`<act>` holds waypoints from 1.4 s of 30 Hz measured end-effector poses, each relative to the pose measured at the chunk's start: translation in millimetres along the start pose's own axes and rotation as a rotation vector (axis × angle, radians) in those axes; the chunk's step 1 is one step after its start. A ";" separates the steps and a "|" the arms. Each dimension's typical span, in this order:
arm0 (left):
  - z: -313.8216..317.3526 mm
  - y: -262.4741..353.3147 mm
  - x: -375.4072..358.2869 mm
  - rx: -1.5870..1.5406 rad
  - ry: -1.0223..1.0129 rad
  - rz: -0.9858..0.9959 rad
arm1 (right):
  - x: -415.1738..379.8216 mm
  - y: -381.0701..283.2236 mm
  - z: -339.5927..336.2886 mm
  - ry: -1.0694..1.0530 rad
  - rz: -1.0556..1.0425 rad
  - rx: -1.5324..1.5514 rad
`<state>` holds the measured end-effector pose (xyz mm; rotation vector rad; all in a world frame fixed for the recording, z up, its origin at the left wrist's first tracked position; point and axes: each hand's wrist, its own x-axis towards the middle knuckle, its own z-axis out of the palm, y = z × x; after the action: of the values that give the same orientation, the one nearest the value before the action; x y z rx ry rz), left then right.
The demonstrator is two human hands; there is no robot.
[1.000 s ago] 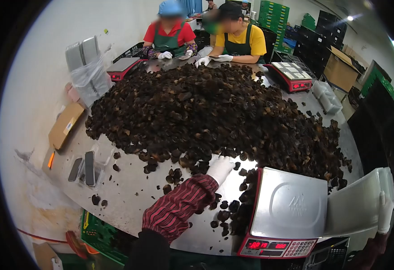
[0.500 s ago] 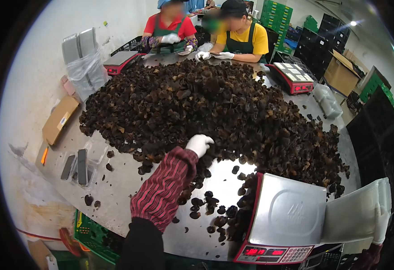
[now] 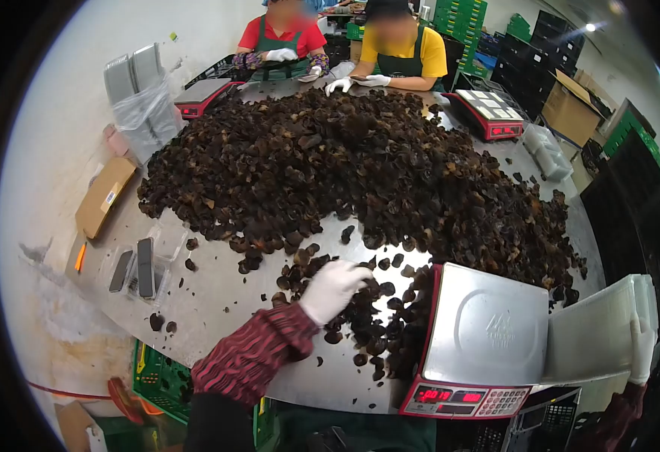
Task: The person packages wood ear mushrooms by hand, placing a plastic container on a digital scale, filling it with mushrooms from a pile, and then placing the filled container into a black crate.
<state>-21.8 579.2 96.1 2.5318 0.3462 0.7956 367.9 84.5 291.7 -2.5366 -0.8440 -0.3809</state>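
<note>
While crates stand behind, dark pieces litter the table.

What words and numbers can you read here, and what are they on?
"-0.019": left display of the near scale; its dot is faint.
Right display: red digits, too blurred.
Stamp on its plate: letters too faint.
Keys: too small.
Two far scales: red digits too blurred.
White label on the cardboard: too small.
</note>
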 end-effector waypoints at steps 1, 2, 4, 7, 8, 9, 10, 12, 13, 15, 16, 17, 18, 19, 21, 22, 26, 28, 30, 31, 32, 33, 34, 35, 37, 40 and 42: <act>-18.7 8.5 -8.3 -0.063 0.064 -0.085 | -0.6 -0.4 -1.8 -0.002 0.007 -0.001; -40.1 17.3 -20.9 -0.167 0.088 -0.253 | -0.4 -1.7 -2.6 -0.008 0.020 -0.024; -77.4 17.8 -60.0 -0.214 0.148 -0.461 | 0.0 -5.5 -2.1 -0.020 0.037 -0.042; -136.9 0.0 -149.4 -0.098 0.185 -0.697 | -1.3 -10.5 -3.5 -0.019 0.023 0.017; -160.3 -3.7 -179.6 0.023 0.067 -0.754 | -1.1 -10.8 -4.5 -0.020 0.016 0.026; -181.7 -6.9 -210.0 0.144 -0.052 -0.809 | -1.3 -10.3 -3.6 -0.022 0.010 0.035; -195.1 -15.1 -251.4 0.206 -0.137 -0.886 | 0.0 -6.7 -1.6 -0.006 0.054 0.035; -203.2 9.4 -263.0 0.476 -0.307 -1.029 | 2.1 -6.9 -1.9 -0.028 0.079 0.023; -195.7 8.9 -259.5 0.477 -0.309 -1.025 | 2.3 -6.7 -3.5 -0.046 0.103 0.007; -176.4 -0.4 -252.7 0.678 -0.096 -0.623 | 4.6 3.1 -0.6 -0.019 0.128 -0.015; -160.6 3.4 -225.2 0.535 -0.048 -0.606 | 5.3 6.5 1.0 0.009 0.147 -0.037; -141.6 11.3 -193.7 0.400 -0.028 -0.565 | 4.6 3.9 0.4 0.014 0.150 -0.041; -116.6 13.5 -166.9 0.234 0.038 -0.489 | 3.3 -0.9 -0.5 0.005 0.139 -0.019; -93.8 19.6 -136.4 0.165 0.025 -0.400 | 2.4 -3.3 -0.7 -0.005 0.129 0.002; -40.9 24.4 -81.5 0.014 0.032 -0.198 | 4.0 4.5 4.2 0.027 0.143 -0.004; -14.5 23.6 -59.6 0.019 -0.011 -0.213 | 2.8 2.3 4.7 0.026 0.131 0.010; 55.1 20.1 7.4 0.393 -0.404 -0.350 | 3.5 -8.6 -5.9 -0.073 0.150 0.001; 80.3 2.1 14.9 0.519 -0.427 -0.313 | 0.3 -21.1 -0.4 -0.036 0.154 0.078; 84.0 -8.0 11.8 0.450 -0.333 -0.296 | -0.8 -19.6 -0.6 -0.036 0.154 0.096; 76.0 -8.3 9.8 0.383 -0.239 -0.286 | -1.0 -19.5 0.6 -0.041 0.149 0.117; 63.1 -10.1 2.5 0.140 -0.193 -0.305 | -0.5 -21.9 1.4 -0.044 0.152 0.121; 53.5 -15.2 -5.6 -0.036 -0.129 -0.268 | -1.3 -25.9 0.8 -0.043 0.150 0.129; 31.6 -4.7 -13.6 -0.203 -0.132 -0.419 | -1.3 -28.0 0.2 -0.044 0.145 0.136; 6.3 8.3 -24.1 -0.369 -0.129 -0.569 | -0.8 -26.6 0.0 -0.050 0.144 0.142; -41.0 26.4 -51.9 -0.538 -0.033 -0.735 | -1.6 -20.0 -0.6 -0.050 0.111 0.085; -114.3 36.5 -113.1 -0.531 0.085 -0.957 | -2.4 -13.2 2.0 -0.028 0.114 0.113; -156.2 21.5 -173.5 -0.261 0.052 -1.009 | -2.1 -8.7 4.5 -0.002 0.118 0.105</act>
<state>-250.9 552.2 138.0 1.7335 1.2912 0.4403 361.4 92.0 289.8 -2.4755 -0.6917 -0.2891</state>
